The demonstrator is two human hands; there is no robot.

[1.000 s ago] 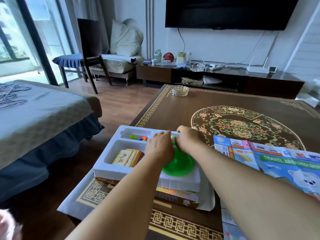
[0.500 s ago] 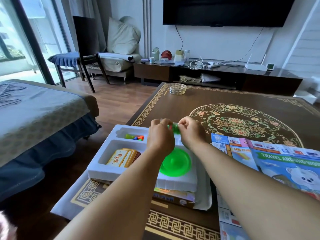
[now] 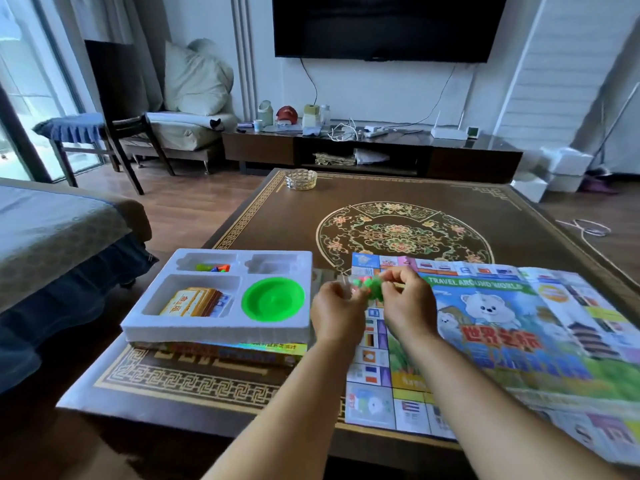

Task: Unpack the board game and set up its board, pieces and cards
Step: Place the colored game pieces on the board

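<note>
Over the near-left part of the game board (image 3: 502,341), just beside the tray's right edge, you are holding both hands close together. Your left hand (image 3: 337,311) and your right hand (image 3: 408,306) are both pinching a small clear bag of green pieces (image 3: 369,287) between them, fingers closed on it from either side; the bag is blurred, so its contents are hard to make out beyond green with a touch of red.

The board is lying unfolded and flat along the table's (image 3: 277,220) near-right side, its near edge reaching the table's near edge, with a white bear and the words "TRAVEL AROUND WORLD" showing.

At the table's near-left corner, the white foam tray (image 3: 214,329) is sitting on top of the game box (image 3: 221,351), which is resting on the table. Inside the tray, a green round dish (image 3: 273,299) is filling the near-right compartment, a stack of yellow cards (image 3: 192,302) is lying slanted in the near-left compartment, and a few coloured pawns (image 3: 213,268) are lying in the far-left compartment. The far-right compartment (image 3: 273,265) is showing only white foam.

Near the table's far-left corner a glass ashtray (image 3: 301,179) is standing, well apart from everything else.
</note>
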